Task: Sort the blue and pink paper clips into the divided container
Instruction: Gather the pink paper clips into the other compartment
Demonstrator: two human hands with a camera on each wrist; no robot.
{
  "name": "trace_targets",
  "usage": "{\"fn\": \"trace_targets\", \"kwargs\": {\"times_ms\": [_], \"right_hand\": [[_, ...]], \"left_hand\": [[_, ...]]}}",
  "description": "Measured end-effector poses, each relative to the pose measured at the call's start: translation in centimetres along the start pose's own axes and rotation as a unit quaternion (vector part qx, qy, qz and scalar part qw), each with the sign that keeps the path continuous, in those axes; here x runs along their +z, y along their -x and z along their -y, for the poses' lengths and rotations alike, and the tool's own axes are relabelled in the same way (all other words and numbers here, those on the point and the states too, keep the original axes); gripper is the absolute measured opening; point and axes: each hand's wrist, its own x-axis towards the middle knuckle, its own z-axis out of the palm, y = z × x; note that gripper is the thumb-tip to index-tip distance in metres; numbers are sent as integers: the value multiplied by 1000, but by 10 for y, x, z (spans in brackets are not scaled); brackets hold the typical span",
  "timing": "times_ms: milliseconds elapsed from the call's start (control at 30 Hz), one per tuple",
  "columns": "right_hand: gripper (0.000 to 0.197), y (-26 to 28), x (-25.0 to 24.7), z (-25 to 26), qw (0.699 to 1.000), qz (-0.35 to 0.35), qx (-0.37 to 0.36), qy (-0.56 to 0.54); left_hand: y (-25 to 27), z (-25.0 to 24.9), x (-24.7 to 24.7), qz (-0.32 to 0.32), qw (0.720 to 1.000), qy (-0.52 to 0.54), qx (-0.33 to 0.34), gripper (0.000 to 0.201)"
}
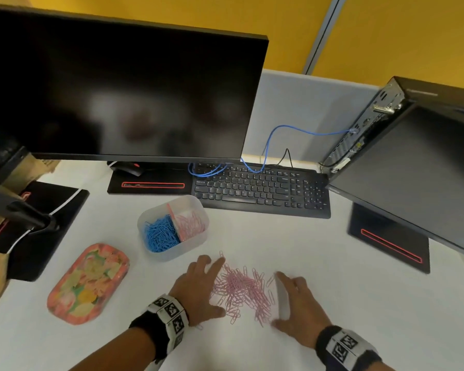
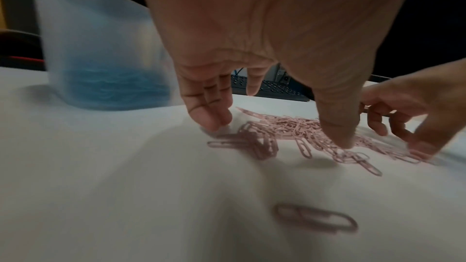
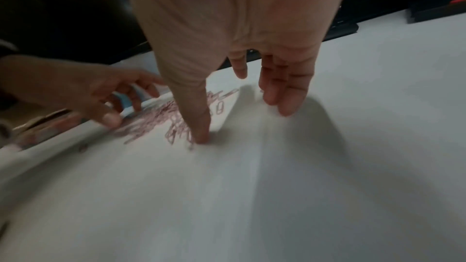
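A heap of pink paper clips [image 1: 241, 289] lies on the white desk between my two hands. My left hand [image 1: 198, 285] stands at the heap's left side, fingers straight and spread, fingertips down on the desk. My right hand [image 1: 295, 301] flanks the heap's right side, fingers straight, thumb tip on the desk. Neither holds a clip. The translucent divided container [image 1: 196, 238] stands behind the left hand, with blue clips [image 1: 160, 234] in its left half and pink clips [image 1: 189, 223] in its right. One stray pink clip [image 2: 315, 217] lies near my left wrist.
A floral oval tray [image 1: 87, 283] lies left of the container. A black keyboard [image 1: 260, 190] sits behind, with a monitor [image 1: 118, 95] over it. A second monitor [image 1: 413, 170] leans in at the right. A black mat [image 1: 46, 223] is at the far left.
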Motion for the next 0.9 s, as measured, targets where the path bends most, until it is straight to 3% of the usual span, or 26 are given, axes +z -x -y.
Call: {"fn": "trace_targets", "kwargs": {"times_ms": [100,200,300,400,500,733,900], "right_hand": [[104,-2,11,5,1000,6,-10,-7],[96,-18,15,25,999,-7,-34,-11],[73,-33,13,45,998,-19,-61,-12],[38,-46,10,58,996,-35,-78,-11],[16,-53,10,61,996,-41,-85,-1],[27,-51,5,54,995,-55,-58,-63],[15,-48,-4,48,984,-71,-11,-164]], "left_hand": [[-18,-14,5,18,1000,-11,21,105],[-29,-24,6,16,999,7,30,80],[-33,-28,5,-5,999,31,34,46],[-34,-29,4,-32,998,35,40,30],[-33,-27,2,-43,998,31,36,28],[-27,-22,-4,-45,999,27,16,33],[-20,-24,-15,-84,993,79,25,29]]}}
